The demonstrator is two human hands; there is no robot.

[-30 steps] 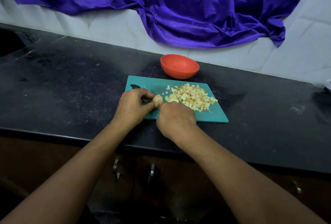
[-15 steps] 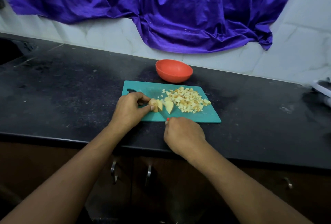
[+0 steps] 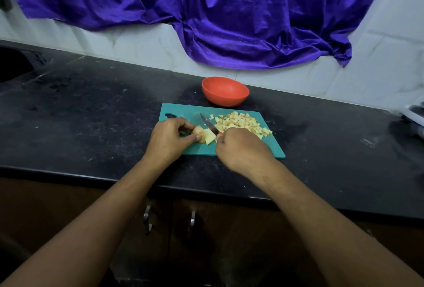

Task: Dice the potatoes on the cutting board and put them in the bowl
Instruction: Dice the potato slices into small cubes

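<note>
- Nearest us, two metal cabinet handles are sitting under the edge of the black countertop as we are reaching both forearms across it.
- Our left hand is pinching the last uncut potato end between thumb and curled fingers, left of centre on the teal cutting board.
- Our right hand is closing tightly round the red handle of the knife. The blade is angling far-left, just right of the held piece.
- A second ago this hand was covering the potato. Since then it has been drawing back and returning, and a pale slice is now lying free, touching the held end.
- We are judging that one cut has gone through and that the blade is lining up for the next.
- To the right, the diced pile is spreading over the board's far-right half.
- Just beyond the board, the red bowl is waiting with no dice showing in it. The dicing is looking nearly done and the transfer is not yet starting.
- Farthest back, a purple cloth is hanging over the white wall.
</note>
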